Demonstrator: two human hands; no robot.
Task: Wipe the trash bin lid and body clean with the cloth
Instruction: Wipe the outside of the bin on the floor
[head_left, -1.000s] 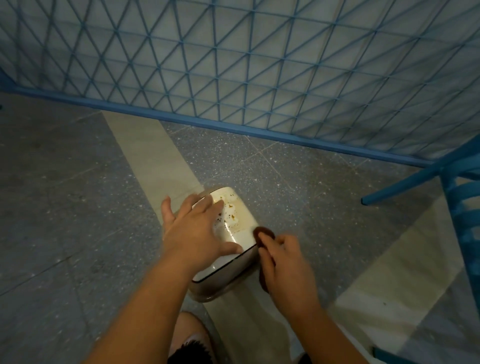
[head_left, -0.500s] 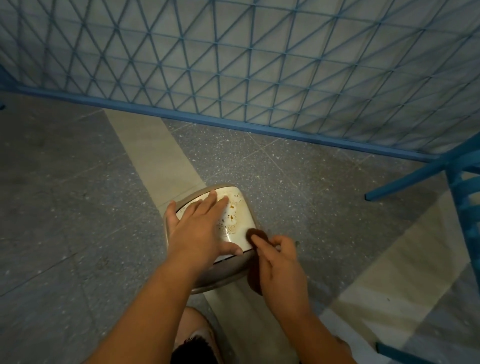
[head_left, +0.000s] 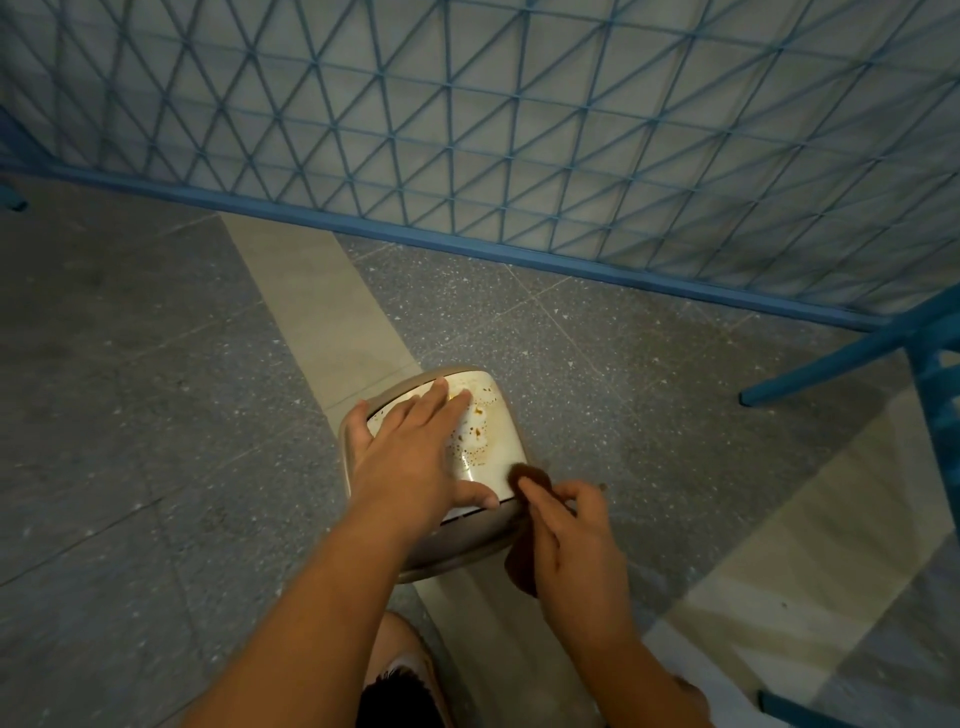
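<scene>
A small beige trash bin (head_left: 457, 545) stands on the floor below me. Its cream lid (head_left: 488, 431) carries brown and yellow stain spots. My left hand (head_left: 410, 462) lies flat on the lid, fingers spread, thumb hooked over the near edge. My right hand (head_left: 571, 540) grips a dark brown cloth (head_left: 524, 519) and presses it against the bin's right side, with the cloth's top end at the lid's near right corner. Most of the bin's body is hidden under my hands.
A blue metal mesh fence (head_left: 467, 156) runs across the back, its base rail close behind the bin. Blue frame legs (head_left: 831, 358) stand at the right. The floor is grey speckled tile with pale strips. My knee and shoe (head_left: 405, 675) are just below the bin.
The view has shifted slightly. My right hand with the cloth has slid a little down the bin's right side. My left hand stays flat on the lid.
</scene>
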